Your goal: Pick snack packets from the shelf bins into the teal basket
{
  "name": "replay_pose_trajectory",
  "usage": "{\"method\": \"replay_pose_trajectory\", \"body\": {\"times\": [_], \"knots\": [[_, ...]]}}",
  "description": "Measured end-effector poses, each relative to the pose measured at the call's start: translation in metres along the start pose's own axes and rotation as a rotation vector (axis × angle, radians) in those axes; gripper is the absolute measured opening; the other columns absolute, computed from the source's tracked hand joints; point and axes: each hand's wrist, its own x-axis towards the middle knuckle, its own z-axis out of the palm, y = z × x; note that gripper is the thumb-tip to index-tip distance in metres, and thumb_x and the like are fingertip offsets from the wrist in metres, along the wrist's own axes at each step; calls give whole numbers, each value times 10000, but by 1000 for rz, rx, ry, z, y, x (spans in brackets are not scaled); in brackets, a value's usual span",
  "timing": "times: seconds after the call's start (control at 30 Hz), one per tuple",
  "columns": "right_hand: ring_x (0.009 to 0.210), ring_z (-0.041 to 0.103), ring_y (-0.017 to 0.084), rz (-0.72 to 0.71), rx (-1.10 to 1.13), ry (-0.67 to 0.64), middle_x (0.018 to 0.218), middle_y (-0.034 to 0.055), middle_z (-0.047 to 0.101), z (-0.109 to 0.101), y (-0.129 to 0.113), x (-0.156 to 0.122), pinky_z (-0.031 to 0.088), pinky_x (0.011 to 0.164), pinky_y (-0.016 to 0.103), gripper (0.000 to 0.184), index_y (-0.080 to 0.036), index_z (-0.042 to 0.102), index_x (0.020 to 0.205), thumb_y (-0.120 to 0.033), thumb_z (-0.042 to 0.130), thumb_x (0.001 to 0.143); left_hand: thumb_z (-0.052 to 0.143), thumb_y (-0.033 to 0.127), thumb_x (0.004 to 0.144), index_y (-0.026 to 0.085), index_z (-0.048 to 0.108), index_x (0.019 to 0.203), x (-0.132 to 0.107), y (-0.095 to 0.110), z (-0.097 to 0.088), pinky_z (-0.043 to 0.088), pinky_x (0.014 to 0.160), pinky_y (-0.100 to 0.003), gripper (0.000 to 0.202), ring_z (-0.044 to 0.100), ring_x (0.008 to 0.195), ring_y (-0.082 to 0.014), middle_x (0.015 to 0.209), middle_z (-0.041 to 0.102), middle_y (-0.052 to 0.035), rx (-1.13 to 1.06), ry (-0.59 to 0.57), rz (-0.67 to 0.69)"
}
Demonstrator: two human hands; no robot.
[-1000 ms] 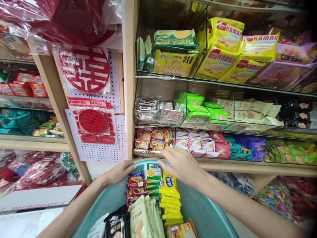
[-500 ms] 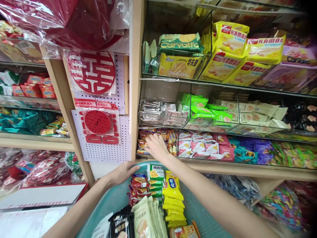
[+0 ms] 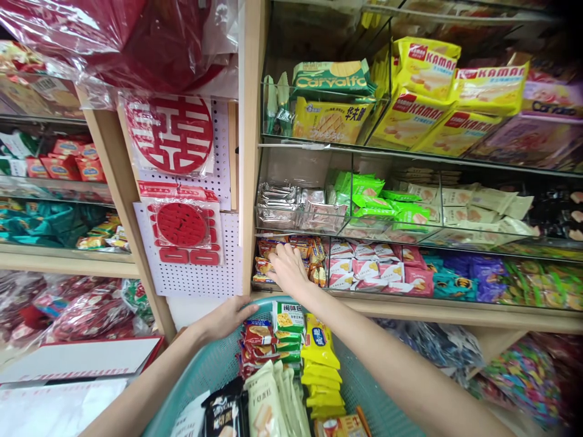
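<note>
My left hand [image 3: 230, 317] is at the far left rim of a teal plastic basket [image 3: 194, 358], its fingers curled over the edge. Packed in rows inside are cream-coloured snack packets [image 3: 268, 403], yellow packets [image 3: 317, 343], red packets [image 3: 257, 340], a black packet [image 3: 223, 413] and a green-and-white packet [image 3: 289, 317]. Beyond the basket, my right hand [image 3: 289, 267] reaches into the lowest shelf's left compartment. Its fingers are stretched out and apart over small orange-and-brown snack packets [image 3: 316, 255]; the fingertips partly hide the packets they touch.
Clear shelf dividers separate pink-and-white packets [image 3: 364, 267], green packets [image 3: 364, 191] and silver packets [image 3: 277, 200]. Large yellow wafer packs [image 3: 428, 67] sit higher up. A wooden post [image 3: 252, 152] stands left of these shelves. Red paper decorations [image 3: 170, 133] hang on a pegboard.
The view has shifted very slightly. Both hands stay in nearly the same places, the left at the basket rim and the right over the orange-and-brown packets.
</note>
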Motion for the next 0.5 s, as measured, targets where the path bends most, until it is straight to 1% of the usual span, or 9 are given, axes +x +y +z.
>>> {"method": "replay_pose_trajectory", "body": {"times": [0.13, 0.27, 0.5], "knots": [[979, 446, 284, 19, 44, 1, 1037, 131, 542, 1, -1, 0, 346, 775, 397, 254, -139, 539, 987, -297, 577, 792, 340, 530, 844, 182, 580, 814, -1, 0, 0, 432, 694, -278, 424, 542, 740, -177, 817, 639, -17, -30, -1, -1], [962, 469, 261, 14, 104, -2, 1012, 99, 582, 2, -2, -2, 335, 770, 374, 188, -156, 516, 965, -259, 551, 811, 343, 524, 843, 179, 569, 777, -1, 0, 0, 429, 716, -292, 417, 543, 734, -180, 782, 629, -15, -5, 11, -13], [920, 488, 240, 30, 199, 31, 985, 76, 612, -2, -3, -4, 322, 750, 355, 123, -168, 504, 926, -244, 530, 832, 349, 507, 849, 174, 556, 783, -2, 2, -1, 430, 691, -286, 398, 536, 726, -174, 778, 611, -18, -7, -1, -19]]}}
